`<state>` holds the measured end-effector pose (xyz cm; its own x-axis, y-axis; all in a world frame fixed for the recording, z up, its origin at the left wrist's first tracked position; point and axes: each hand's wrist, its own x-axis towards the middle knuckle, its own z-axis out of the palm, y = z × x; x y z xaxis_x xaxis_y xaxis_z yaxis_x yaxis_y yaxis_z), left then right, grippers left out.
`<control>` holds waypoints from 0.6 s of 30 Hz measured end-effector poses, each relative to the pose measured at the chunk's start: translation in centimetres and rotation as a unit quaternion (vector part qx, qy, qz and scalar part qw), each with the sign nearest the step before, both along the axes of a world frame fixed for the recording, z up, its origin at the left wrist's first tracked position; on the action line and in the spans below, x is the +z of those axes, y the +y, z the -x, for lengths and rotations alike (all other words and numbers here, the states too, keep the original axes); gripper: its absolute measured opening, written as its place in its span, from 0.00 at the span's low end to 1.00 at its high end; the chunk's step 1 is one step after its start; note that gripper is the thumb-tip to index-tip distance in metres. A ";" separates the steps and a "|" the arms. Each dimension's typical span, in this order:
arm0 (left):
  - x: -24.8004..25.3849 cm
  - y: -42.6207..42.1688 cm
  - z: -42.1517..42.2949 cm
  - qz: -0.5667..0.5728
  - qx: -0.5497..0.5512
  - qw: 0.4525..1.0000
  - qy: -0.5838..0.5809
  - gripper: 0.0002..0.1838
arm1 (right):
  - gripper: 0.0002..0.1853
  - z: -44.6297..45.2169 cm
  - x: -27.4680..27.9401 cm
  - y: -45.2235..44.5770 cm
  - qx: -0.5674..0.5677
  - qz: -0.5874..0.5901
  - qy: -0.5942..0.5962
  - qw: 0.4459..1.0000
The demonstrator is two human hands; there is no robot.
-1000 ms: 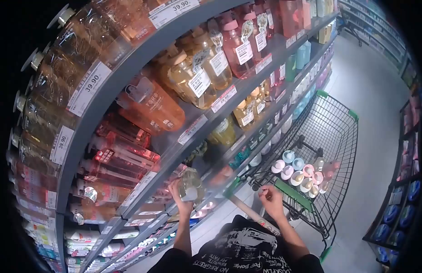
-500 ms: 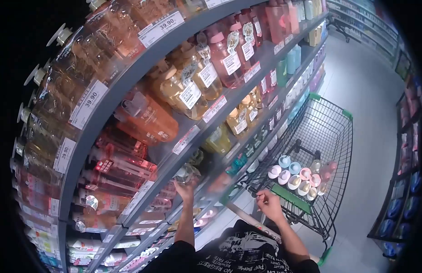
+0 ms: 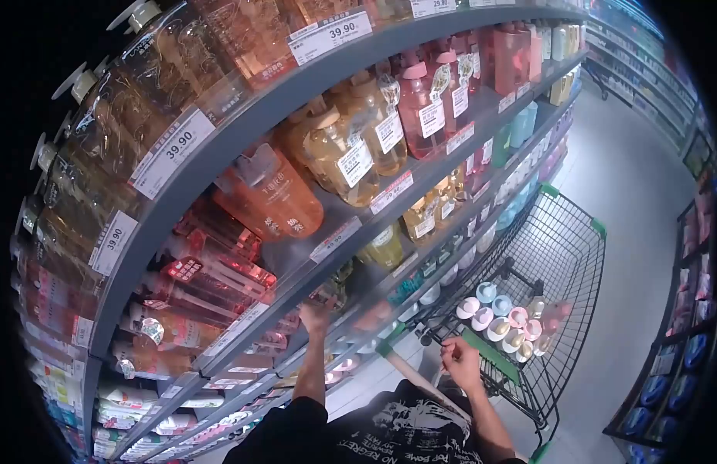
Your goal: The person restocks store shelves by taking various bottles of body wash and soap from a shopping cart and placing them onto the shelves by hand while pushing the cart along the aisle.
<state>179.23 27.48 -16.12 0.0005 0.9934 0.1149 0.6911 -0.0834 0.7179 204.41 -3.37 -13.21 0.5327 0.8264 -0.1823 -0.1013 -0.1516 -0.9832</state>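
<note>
My left hand reaches into a lower shelf, at a clear bottle that is partly hidden under the shelf edge. Its fingers are mostly out of sight, so their grip on the bottle does not show clearly. My right hand is raised beside the cart handle, its fingers curled together. Whatever those fingers may hold is too small to make out. Just beyond it stands the shopping cart, with several pump bottles in pink, blue and white inside.
Curved shelves of bottles with price tags run along the left. Orange bottles and amber bottles stand above my left hand. Another shelf rack lines the right side of the aisle floor.
My left hand has moved up and deeper into the shelf with the clear bottle, which is now mostly hidden. My right hand stays near the cart handle. The view has shifted slightly.
</note>
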 end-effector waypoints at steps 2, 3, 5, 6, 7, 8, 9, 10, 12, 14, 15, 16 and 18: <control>-0.3 0.4 0.3 0.012 0.040 0.998 0.055 0.32 | 0.07 0.0 -0.3 0.0 -0.003 -0.003 0.005 1.000; -0.5 0.7 0.3 0.019 0.060 0.994 0.084 0.33 | 0.07 -0.1 -0.1 0.1 -0.002 0.002 0.005 1.000; -1.1 1.2 0.1 0.009 0.078 0.990 0.114 0.34 | 0.07 0.0 0.3 0.1 -0.001 0.012 0.006 1.000; -1.4 1.4 -0.1 0.004 0.088 0.988 0.129 0.35 | 0.07 0.0 0.6 0.1 0.000 0.013 0.003 1.000; -1.7 1.6 0.0 0.000 0.078 0.991 0.108 0.34 | 0.07 0.0 0.8 0.1 0.000 0.015 0.001 1.000; -2.0 1.7 0.0 -0.004 0.067 0.994 0.088 0.34 | 0.07 -0.1 0.9 0.1 0.001 0.016 -0.002 1.000; -2.4 1.9 0.2 -0.008 0.056 0.996 0.068 0.33 | 0.07 -0.1 0.9 0.2 -0.001 0.016 0.000 1.000; -3.0 1.8 0.3 -0.034 0.053 0.997 0.049 0.33 | 0.07 0.0 0.6 0.0 -0.002 0.018 0.005 1.000; -4.0 2.1 0.4 -0.089 0.046 0.995 0.008 0.32 | 0.07 0.1 0.4 0.0 -0.004 0.015 0.013 1.000; -4.5 2.4 1.2 -0.076 0.021 0.996 0.030 0.30 | 0.07 0.1 0.4 0.0 -0.006 0.009 0.020 1.000; -4.3 2.4 1.2 -0.071 0.008 0.997 0.040 0.29 | 0.07 0.0 0.3 0.0 -0.007 0.010 0.022 1.000; -4.3 2.2 1.0 -0.041 0.027 0.995 0.086 0.28 | 0.08 0.0 0.2 0.0 -0.008 0.011 0.024 1.000; -3.7 1.4 0.9 0.019 0.064 0.982 0.177 0.26 | 0.09 -0.2 0.0 -0.5 0.006 0.019 0.024 1.000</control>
